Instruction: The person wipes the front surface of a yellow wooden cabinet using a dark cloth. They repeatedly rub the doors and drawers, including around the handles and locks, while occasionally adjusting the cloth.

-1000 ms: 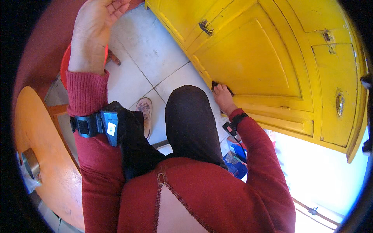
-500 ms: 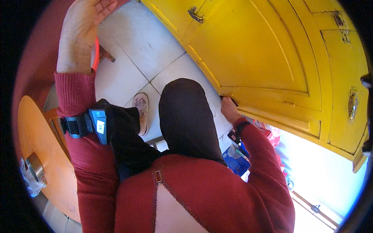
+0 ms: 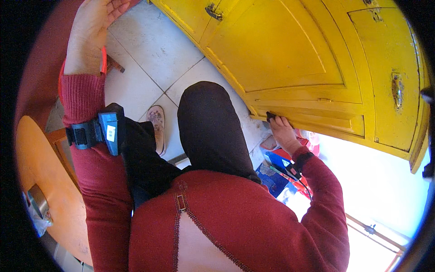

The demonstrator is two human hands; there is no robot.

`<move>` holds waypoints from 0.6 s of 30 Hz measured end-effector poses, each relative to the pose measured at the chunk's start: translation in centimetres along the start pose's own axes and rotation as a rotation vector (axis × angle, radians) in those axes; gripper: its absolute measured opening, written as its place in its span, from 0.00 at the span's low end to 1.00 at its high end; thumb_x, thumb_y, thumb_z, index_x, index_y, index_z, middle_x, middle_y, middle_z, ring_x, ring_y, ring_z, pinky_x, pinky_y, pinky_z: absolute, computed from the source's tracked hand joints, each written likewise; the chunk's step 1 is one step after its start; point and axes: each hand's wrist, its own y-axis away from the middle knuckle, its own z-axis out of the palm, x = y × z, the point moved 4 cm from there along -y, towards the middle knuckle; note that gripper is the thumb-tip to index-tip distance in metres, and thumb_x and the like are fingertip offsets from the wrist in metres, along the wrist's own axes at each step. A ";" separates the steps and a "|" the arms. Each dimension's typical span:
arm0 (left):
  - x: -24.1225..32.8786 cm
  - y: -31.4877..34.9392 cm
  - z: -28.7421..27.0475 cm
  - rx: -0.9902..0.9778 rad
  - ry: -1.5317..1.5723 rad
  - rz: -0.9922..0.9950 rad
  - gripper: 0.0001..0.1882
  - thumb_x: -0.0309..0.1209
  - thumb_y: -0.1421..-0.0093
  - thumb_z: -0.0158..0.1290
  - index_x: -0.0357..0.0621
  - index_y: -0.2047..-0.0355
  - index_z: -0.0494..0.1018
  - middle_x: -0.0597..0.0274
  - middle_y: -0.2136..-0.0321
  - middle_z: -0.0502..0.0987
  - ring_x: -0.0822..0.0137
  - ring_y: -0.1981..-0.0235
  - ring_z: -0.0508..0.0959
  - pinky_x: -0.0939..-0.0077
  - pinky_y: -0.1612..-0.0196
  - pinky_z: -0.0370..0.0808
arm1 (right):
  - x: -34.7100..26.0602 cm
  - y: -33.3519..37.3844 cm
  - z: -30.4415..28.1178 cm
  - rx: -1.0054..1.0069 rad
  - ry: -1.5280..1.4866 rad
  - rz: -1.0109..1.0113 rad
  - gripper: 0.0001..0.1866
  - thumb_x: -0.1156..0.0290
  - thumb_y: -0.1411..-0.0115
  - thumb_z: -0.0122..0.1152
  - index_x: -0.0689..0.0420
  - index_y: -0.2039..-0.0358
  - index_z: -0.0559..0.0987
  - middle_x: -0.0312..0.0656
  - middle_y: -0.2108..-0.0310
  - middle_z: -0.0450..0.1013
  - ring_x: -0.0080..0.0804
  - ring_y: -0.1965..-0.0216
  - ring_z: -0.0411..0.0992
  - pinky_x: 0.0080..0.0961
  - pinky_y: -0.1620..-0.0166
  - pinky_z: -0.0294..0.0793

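Note:
My right hand [image 3: 284, 134] reaches to the lower edge of a yellow wooden cabinet [image 3: 272, 50]. Its fingers are closed on a small dark thing [image 3: 270, 116] against the cabinet's lower rail; its kind is too small to make out. At the upper left, my left hand [image 3: 96, 22] is raised with the palm partly showing. Its fingers are stretched out, partly cut off by the picture's edge, and nothing shows in them. A dark device is strapped to my left forearm [image 3: 93, 131].
An orange round-edged table [image 3: 50, 190] with a metal container [image 3: 38, 201] stands at the left. A red stool [image 3: 104, 61] is under my left hand. Blue and red items [image 3: 274, 179] lie by my right forearm. Pale tiles [image 3: 149, 50] cover the floor.
My right hand and the dark thing in it have moved right along the cabinet's lower edge. The whole view has shifted slightly. My left hand keeps nearly the same pose.

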 end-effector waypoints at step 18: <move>0.1 -0.4 -0.8 -0.008 -0.030 0.005 0.07 0.28 0.32 0.51 0.46 0.59 0.78 0.66 0.67 0.81 0.72 0.66 0.80 0.77 0.58 0.77 | 6.3 -2.1 -14.0 0.263 -0.109 0.241 0.24 0.68 0.43 0.56 0.53 0.45 0.81 0.37 0.38 0.70 0.42 0.38 0.65 0.43 0.35 0.61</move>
